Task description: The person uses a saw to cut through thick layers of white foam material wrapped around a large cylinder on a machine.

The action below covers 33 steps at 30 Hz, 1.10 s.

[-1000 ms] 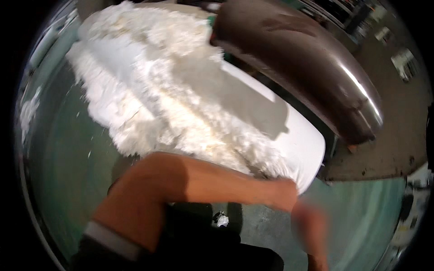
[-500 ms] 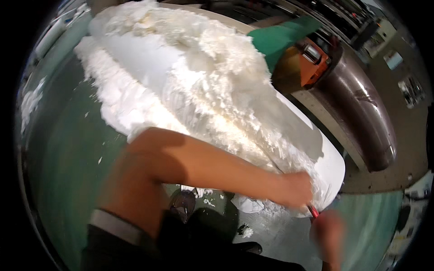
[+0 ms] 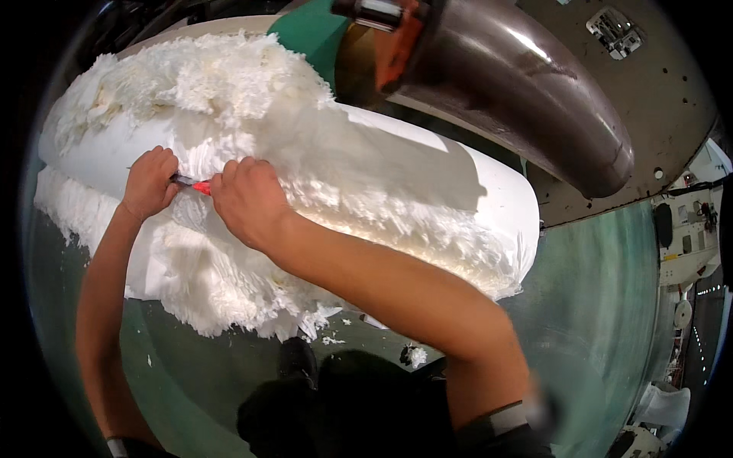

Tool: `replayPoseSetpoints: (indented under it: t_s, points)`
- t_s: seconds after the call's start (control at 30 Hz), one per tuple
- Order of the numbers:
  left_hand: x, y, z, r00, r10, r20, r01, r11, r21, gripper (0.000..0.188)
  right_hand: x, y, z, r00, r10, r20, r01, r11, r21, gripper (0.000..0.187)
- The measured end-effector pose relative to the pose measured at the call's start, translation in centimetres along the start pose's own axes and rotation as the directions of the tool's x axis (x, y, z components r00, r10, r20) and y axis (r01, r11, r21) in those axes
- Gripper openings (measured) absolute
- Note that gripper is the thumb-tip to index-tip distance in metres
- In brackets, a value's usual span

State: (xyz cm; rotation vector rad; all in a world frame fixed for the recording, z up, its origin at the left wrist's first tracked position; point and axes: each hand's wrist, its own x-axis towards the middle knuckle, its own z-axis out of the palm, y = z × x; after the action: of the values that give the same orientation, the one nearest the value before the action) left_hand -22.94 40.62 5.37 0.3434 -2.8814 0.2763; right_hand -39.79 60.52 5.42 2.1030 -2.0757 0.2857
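Both fists are closed on one slim tool, a red-handled knife (image 3: 201, 187) by its look. My right hand (image 3: 250, 200) wraps its red end. My left hand (image 3: 150, 183) grips the dark part, so the blade is mostly hidden. The tool lies across a big white roll (image 3: 510, 200), apparently paper or soft sheet material. Its outer layers are slit and frayed into fluffy shreds (image 3: 221, 69) on the far side. More torn layers (image 3: 198, 282) hang down its near side. A smooth inner strip shows between them near my left hand.
Beyond the roll stands a thick curved brown metal part (image 3: 527, 91), with an orange bracket (image 3: 393, 57) and a green sheet (image 3: 309, 38) beside it. White scraps (image 3: 416, 356) lie on the green floor (image 3: 588, 305) near my shoes. Machinery (image 3: 687, 244) is at the far right.
Both hands have moved with the knife from the roll's right end leftward to its left-middle part. My view has shifted to the right, so the roll appears further left.
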Motion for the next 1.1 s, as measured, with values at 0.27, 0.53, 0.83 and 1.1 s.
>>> replayPoseSetpoints:
  t_s: [0.27, 0.53, 0.83, 1.1]
  points:
    - [12.8, 22.8, -3.3, 0.752, 0.307, 0.583, -0.190, 0.948, -0.254, 0.027, -22.8, 13.5, -7.3, 1.000, 0.006, -0.006, -0.006, 1.000, 0.009, 0.019]
    - [17.9, 45.4, -2.4, 0.811, 0.584, -0.020, -0.519, 0.705, -0.484, 0.013, -41.9, 20.5, -12.9, 0.943, 0.274, 0.189, -0.249, 0.957, -0.149, 0.017]
    - [16.6, 42.6, -2.7, 0.829, 0.548, -0.113, -0.508, 0.652, -0.564, 0.017, -39.3, 17.3, -15.2, 0.976, 0.146, 0.163, -0.121, 0.980, -0.156, 0.014]
    - [2.9, 10.5, -3.7, 0.931, 0.362, -0.051, -0.365, 0.915, -0.175, 0.021, -12.8, 4.8, -8.1, 0.998, -0.011, 0.068, 0.014, 0.999, -0.036, 0.015]
